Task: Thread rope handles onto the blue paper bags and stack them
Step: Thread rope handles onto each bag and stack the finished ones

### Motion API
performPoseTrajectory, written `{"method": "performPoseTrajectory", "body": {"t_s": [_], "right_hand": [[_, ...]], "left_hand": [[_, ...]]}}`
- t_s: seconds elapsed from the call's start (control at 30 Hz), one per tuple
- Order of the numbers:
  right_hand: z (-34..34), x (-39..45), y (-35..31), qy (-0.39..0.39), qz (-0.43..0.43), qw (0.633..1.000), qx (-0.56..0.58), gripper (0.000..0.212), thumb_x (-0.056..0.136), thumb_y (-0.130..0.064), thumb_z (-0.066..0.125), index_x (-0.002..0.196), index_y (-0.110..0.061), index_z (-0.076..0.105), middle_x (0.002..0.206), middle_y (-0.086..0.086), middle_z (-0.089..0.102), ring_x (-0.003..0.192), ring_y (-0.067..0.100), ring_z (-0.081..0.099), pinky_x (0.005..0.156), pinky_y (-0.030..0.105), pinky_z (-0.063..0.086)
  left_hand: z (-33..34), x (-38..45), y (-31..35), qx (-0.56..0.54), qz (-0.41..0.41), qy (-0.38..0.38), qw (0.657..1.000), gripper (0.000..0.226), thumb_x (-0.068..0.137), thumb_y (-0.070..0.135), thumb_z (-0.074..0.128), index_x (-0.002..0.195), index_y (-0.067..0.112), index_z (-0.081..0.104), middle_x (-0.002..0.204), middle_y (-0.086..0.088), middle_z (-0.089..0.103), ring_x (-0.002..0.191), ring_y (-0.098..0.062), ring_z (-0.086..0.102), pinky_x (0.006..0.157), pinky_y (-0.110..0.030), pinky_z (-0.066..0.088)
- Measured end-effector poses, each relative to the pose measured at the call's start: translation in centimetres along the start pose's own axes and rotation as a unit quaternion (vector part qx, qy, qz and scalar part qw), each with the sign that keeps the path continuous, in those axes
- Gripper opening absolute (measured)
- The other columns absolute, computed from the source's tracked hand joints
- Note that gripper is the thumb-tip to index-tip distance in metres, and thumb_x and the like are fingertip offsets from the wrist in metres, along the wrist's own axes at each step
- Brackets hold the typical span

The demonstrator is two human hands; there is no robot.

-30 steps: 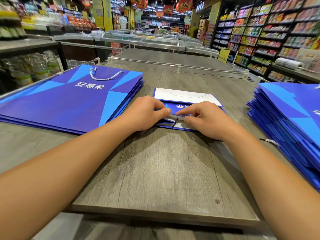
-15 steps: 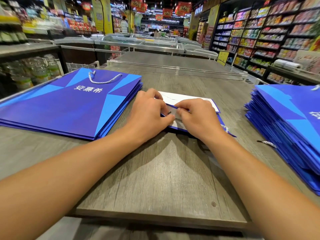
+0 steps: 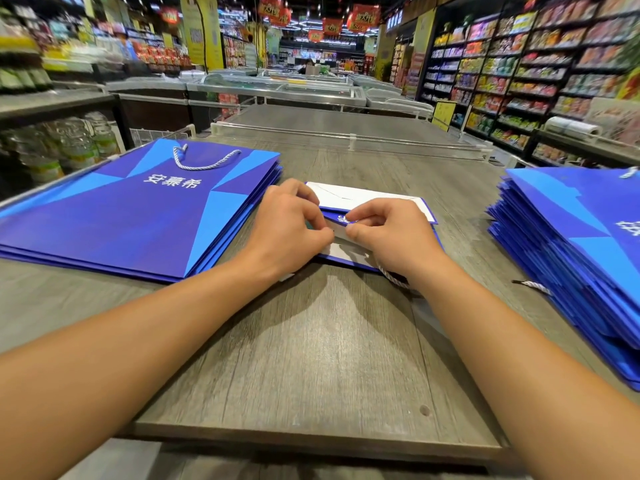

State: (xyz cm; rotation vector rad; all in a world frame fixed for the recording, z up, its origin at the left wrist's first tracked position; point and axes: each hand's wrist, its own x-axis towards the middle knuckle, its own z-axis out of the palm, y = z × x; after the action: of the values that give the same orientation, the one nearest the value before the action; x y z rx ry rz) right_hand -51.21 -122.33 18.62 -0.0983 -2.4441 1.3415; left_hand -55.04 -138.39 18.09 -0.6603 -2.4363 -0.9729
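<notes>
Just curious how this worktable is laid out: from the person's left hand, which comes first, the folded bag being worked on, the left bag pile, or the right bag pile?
1. Folded bag, under the left hand.
2. Left pile, beside it.
3. Right pile, across the table.

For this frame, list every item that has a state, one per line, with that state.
Left hand: fingers curled, pinching at the top edge of the middle bag.
Right hand: fingers curled, pinching at the same edge.
Middle bag: flat on the table, white inside showing.
Rope: trailing from under the right hand.
Left stack: flat, top bag with rope handle fitted.
Right stack: flat, piled high.
Loose rope end: pokes out beside the right stack.
</notes>
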Motion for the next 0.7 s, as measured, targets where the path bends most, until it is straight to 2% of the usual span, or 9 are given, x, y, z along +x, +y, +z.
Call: {"method": "performPoseTrajectory", "body": {"t_s": [0.13,0.2,0.3,0.4,0.5,0.6,0.7], "right_hand": [[-0.01,0.13,0.08,-0.012,0.028,0.998,0.054,0.016,0.078,-0.009,0.079,0.083,-0.022,0.072,0.073,-0.004,0.07,0.061,0.006,0.062,0.062,0.024,0.048],[-0.08,0.04,0.04,-0.014,0.011,0.999,0.048,0.017,0.078,-0.011,0.079,0.087,-0.024,0.072,0.079,-0.006,0.07,0.062,0.005,0.061,0.061,0.023,0.047],[-0.02,0.04,-0.1,-0.008,-0.092,0.989,-0.118,0.013,0.078,-0.024,0.078,0.089,-0.028,0.073,0.089,-0.011,0.066,0.072,0.002,0.053,0.07,0.019,0.041],[0.41,0.13,-0.41,0.044,-0.142,0.97,-0.195,0.002,0.08,-0.023,0.073,0.079,-0.025,0.072,0.085,-0.006,0.064,0.078,0.012,0.053,0.075,0.03,0.042],[0.79,0.24,-0.39,0.089,-0.109,0.975,-0.171,0.014,0.081,-0.023,0.069,0.069,-0.027,0.064,0.08,-0.009,0.064,0.08,0.015,0.059,0.074,0.03,0.042],[0.76,0.39,-0.23,0.118,-0.062,0.983,-0.125,0.013,0.079,-0.022,0.067,0.067,-0.025,0.064,0.075,-0.009,0.068,0.077,0.017,0.063,0.073,0.033,0.049],[0.64,0.3,-0.18,0.115,-0.042,0.987,-0.108,0.012,0.078,-0.023,0.066,0.066,-0.025,0.065,0.074,-0.009,0.069,0.075,0.018,0.065,0.075,0.037,0.053]], "left_hand": [[-0.28,0.15,-0.06,-0.007,-0.006,-0.022,1.0,0.019,0.072,0.017,0.079,0.058,0.026,0.069,0.097,0.009,0.056,0.1,-0.012,0.05,0.072,-0.006,0.028],[-0.35,0.24,-0.13,-0.007,-0.004,-0.032,0.999,0.023,0.072,0.018,0.079,0.057,0.028,0.066,0.096,0.01,0.056,0.099,-0.012,0.051,0.071,-0.008,0.029],[-0.2,0.23,-0.27,-0.011,-0.001,-0.023,1.0,0.018,0.071,0.02,0.08,0.058,0.026,0.07,0.094,0.009,0.058,0.096,-0.014,0.055,0.07,-0.011,0.031],[0.04,0.09,-0.12,0.0,0.02,0.005,1.0,0.01,0.072,0.019,0.079,0.062,0.02,0.074,0.094,0.006,0.06,0.096,-0.017,0.054,0.074,-0.019,0.033],[0.28,-0.05,0.22,0.019,0.064,0.043,0.997,0.01,0.072,0.014,0.077,0.062,0.014,0.074,0.097,0.0,0.061,0.098,-0.022,0.05,0.079,-0.023,0.033],[0.56,-0.2,0.2,0.049,0.117,0.048,0.991,0.011,0.07,0.011,0.076,0.06,0.011,0.071,0.1,-0.004,0.063,0.097,-0.028,0.051,0.081,-0.027,0.036],[0.59,-0.26,0.1,0.054,0.127,0.038,0.99,0.009,0.07,0.014,0.076,0.063,0.012,0.072,0.106,-0.005,0.064,0.103,-0.028,0.051,0.085,-0.026,0.036]]}}
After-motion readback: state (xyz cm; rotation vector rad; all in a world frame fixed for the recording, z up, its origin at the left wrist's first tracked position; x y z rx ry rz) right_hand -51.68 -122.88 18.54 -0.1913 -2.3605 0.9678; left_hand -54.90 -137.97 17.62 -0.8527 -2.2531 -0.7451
